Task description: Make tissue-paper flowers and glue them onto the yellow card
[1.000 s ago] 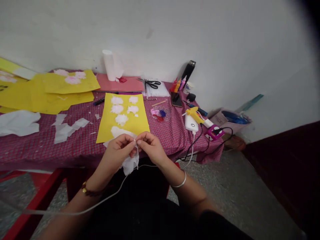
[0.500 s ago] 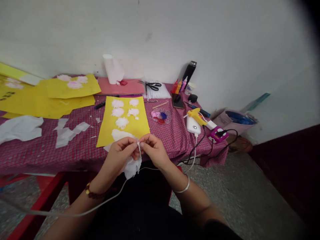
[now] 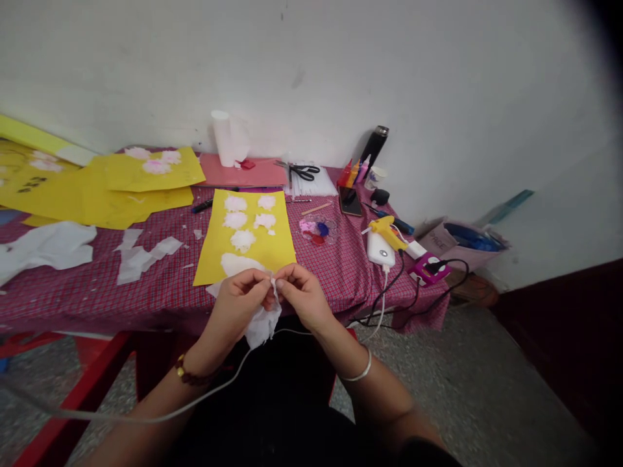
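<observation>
A piece of white tissue paper [image 3: 263,326] hangs from my fingers over the table's front edge. My left hand [image 3: 242,299] pinches it between thumb and forefinger. Right beside, my right hand [image 3: 306,297] pinches the same tissue at its top, both sets of fingertips almost meeting. Just beyond my hands lies a yellow sheet [image 3: 209,259] bearing several fluffy white-pink tissue blobs [image 3: 243,240]. More white tissue [image 3: 238,263] rests on the sheet's near end, partly hidden behind my left hand.
Torn tissue pieces [image 3: 139,263] and stacked yellow sheets [image 3: 97,194] lie left. At the back are a tissue roll [image 3: 223,139] and scissors [image 3: 305,172]. A paint palette [image 3: 318,229], glue gun [image 3: 387,231], white power bank [image 3: 380,250] and purple power strip [image 3: 428,269] are right. A cable [image 3: 195,407] crosses my lap.
The view has shifted slightly, so the table's contents appear a little further right. Both hands keep their pinch on the tissue, with hardly any change in pose.
</observation>
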The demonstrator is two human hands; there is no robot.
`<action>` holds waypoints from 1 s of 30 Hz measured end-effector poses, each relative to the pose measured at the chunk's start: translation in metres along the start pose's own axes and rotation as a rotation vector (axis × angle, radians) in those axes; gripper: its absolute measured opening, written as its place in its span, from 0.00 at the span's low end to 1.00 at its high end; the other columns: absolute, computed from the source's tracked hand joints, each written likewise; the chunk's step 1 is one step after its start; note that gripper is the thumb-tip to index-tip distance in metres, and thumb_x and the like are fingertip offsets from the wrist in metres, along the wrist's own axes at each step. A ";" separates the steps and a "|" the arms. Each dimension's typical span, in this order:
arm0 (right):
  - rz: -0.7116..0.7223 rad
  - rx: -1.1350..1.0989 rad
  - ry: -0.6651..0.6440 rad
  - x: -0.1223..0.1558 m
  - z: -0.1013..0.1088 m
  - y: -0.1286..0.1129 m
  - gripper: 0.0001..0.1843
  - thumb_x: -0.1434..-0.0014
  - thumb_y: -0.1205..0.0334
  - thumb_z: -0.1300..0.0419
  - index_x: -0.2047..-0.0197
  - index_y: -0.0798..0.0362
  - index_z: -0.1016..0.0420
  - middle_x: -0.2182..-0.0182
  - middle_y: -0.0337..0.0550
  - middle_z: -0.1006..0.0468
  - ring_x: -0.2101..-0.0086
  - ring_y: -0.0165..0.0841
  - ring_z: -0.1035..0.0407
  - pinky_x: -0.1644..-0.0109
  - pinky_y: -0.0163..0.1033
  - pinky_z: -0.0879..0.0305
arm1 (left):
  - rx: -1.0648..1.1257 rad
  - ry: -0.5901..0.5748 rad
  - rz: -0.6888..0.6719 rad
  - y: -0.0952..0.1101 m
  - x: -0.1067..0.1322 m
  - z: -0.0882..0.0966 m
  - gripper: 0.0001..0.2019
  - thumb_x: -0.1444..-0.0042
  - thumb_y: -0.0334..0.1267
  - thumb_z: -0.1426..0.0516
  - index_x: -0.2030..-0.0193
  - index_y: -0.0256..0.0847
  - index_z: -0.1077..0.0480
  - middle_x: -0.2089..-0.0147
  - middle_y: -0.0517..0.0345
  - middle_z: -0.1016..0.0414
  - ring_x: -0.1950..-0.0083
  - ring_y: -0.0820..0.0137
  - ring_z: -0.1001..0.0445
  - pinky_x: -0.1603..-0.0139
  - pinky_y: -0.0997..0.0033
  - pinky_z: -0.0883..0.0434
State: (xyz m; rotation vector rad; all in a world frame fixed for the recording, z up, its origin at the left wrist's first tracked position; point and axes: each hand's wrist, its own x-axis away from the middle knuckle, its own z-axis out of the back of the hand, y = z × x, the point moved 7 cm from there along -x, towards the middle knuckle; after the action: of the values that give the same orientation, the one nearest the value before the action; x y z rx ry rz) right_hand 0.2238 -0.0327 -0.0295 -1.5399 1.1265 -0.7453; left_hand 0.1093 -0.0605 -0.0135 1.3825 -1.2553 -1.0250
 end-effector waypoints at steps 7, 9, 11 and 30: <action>0.028 0.048 0.014 0.001 0.000 -0.004 0.09 0.48 0.56 0.36 0.68 0.51 0.30 0.77 0.33 0.29 0.77 0.25 0.36 0.71 0.33 0.37 | 0.006 0.036 0.010 0.003 0.002 0.000 0.06 0.55 0.37 0.37 0.78 0.38 0.27 0.81 0.62 0.29 0.80 0.75 0.30 0.77 0.76 0.31; 0.034 0.051 0.006 0.001 -0.001 -0.005 0.08 0.48 0.56 0.36 0.68 0.51 0.29 0.77 0.33 0.29 0.77 0.26 0.36 0.71 0.33 0.37 | 0.014 0.040 -0.006 0.002 0.001 0.001 0.05 0.56 0.35 0.38 0.78 0.38 0.28 0.82 0.63 0.29 0.81 0.75 0.31 0.77 0.76 0.31; 0.042 0.048 0.000 0.001 -0.002 -0.005 0.08 0.48 0.57 0.37 0.68 0.51 0.29 0.77 0.34 0.28 0.77 0.26 0.36 0.71 0.33 0.38 | 0.021 0.040 -0.019 0.000 0.000 0.002 0.05 0.56 0.35 0.39 0.78 0.38 0.28 0.82 0.63 0.29 0.81 0.75 0.31 0.77 0.76 0.31; 0.070 0.201 0.085 0.003 0.003 -0.016 0.11 0.47 0.55 0.39 0.72 0.52 0.32 0.80 0.34 0.32 0.78 0.26 0.40 0.74 0.33 0.44 | -0.133 0.042 -0.146 0.000 0.004 0.000 0.06 0.49 0.36 0.40 0.74 0.38 0.27 0.78 0.62 0.26 0.77 0.73 0.28 0.73 0.74 0.28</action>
State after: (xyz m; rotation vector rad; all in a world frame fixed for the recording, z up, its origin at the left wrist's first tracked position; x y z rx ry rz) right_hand 0.2324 -0.0338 -0.0157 -1.3053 1.1260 -0.8560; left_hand 0.1098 -0.0648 -0.0138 1.4007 -1.0483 -1.1519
